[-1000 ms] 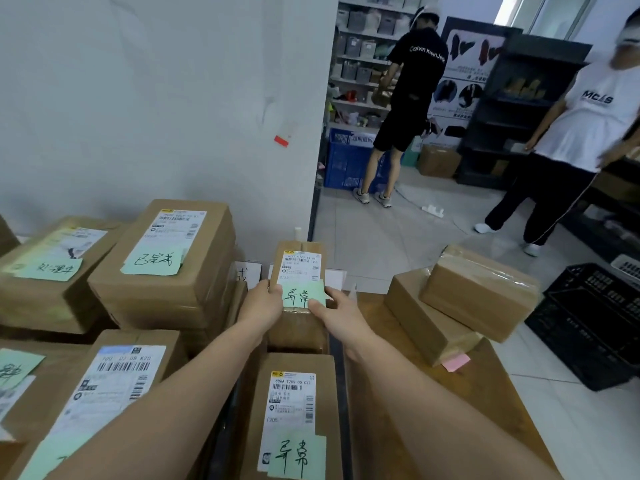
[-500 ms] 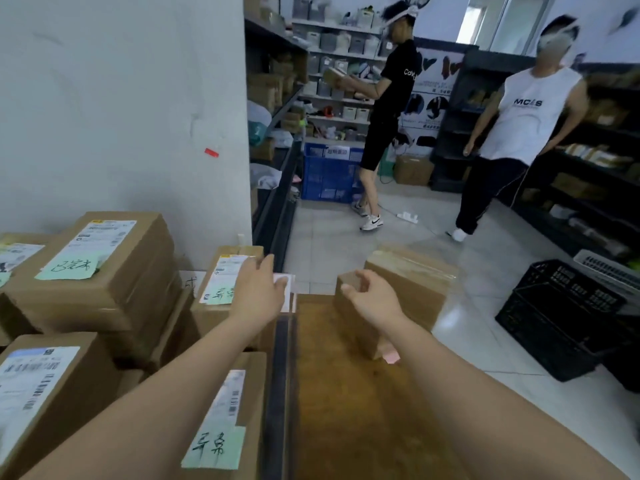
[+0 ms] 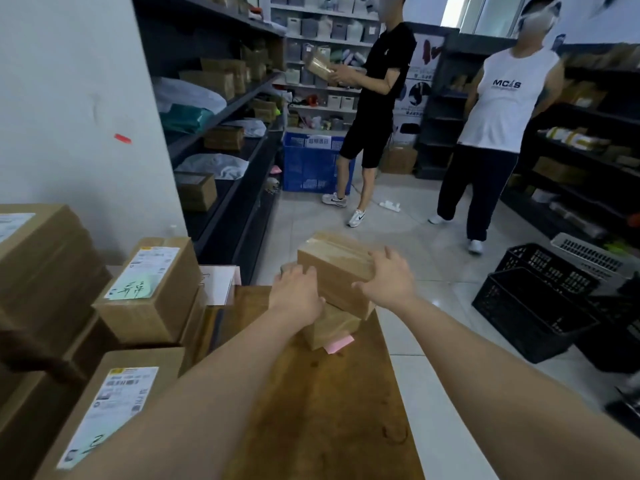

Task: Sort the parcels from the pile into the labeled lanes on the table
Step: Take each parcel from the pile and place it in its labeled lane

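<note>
Bare bench (image 3: pixel 322 410) wood lies open down the middle. On its left, labelled parcels (image 3: pixel 149 299) wall it in. Two stacked cardboard boxes (image 3: pixel 332 268) block the far end, and black crates (image 3: pixel 533 306) stand on the floor to the right.

The top parcel (image 3: pixel 337 268), a plain brown carton sealed with clear tape, sat askew on the lower parcel (image 3: pixel 330 329) at the far end of the bench (image 3: pixel 322 403), held between the left grip (image 3: pixel 296 296) and right grip (image 3: pixel 388 282). Labelled parcels (image 3: pixel 152 306) bearing green notes were stacked to the left.
</note>
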Action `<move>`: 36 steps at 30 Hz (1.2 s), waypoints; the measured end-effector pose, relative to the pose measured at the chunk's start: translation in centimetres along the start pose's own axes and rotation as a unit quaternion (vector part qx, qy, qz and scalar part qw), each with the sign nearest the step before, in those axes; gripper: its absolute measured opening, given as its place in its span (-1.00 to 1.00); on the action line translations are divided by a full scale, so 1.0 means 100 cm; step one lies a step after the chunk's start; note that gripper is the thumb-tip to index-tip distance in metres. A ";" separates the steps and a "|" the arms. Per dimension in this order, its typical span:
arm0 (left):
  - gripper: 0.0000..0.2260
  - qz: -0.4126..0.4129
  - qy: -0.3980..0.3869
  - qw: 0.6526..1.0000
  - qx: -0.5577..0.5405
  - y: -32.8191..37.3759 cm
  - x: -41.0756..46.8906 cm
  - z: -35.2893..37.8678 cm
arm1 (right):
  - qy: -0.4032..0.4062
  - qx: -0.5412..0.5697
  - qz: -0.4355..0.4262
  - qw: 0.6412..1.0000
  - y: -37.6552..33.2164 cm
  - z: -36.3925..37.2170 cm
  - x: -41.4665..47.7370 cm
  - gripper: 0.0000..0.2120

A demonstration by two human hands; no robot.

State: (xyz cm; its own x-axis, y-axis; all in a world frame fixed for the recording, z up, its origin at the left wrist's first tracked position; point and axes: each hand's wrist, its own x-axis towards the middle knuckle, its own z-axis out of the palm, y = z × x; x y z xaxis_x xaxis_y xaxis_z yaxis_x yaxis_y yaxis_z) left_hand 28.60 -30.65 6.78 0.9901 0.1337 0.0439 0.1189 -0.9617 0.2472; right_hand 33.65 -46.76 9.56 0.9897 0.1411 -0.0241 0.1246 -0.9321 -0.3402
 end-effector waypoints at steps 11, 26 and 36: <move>-0.67 -0.092 -0.063 0.976 -0.188 0.018 0.022 0.022 | -0.056 0.095 -0.024 0.994 0.022 0.016 0.033 -0.06; -0.60 -0.343 -0.124 0.658 -0.659 -0.008 -0.014 0.016 | 0.010 0.273 -0.149 0.950 -0.011 0.067 -0.025 -0.61; -0.48 -0.294 -0.130 0.589 -0.741 -0.048 -0.044 0.008 | -0.150 0.601 0.139 0.773 -0.006 0.070 -0.025 -0.18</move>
State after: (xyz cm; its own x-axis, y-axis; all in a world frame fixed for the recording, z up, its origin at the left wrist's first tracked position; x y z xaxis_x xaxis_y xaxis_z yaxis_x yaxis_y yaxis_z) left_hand 23.70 -26.87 4.61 0.8117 0.1124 -0.5731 0.4417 0.5239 0.7283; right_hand 30.64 -44.27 3.27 0.8833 0.2299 -0.4086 -0.4233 0.0166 -0.9058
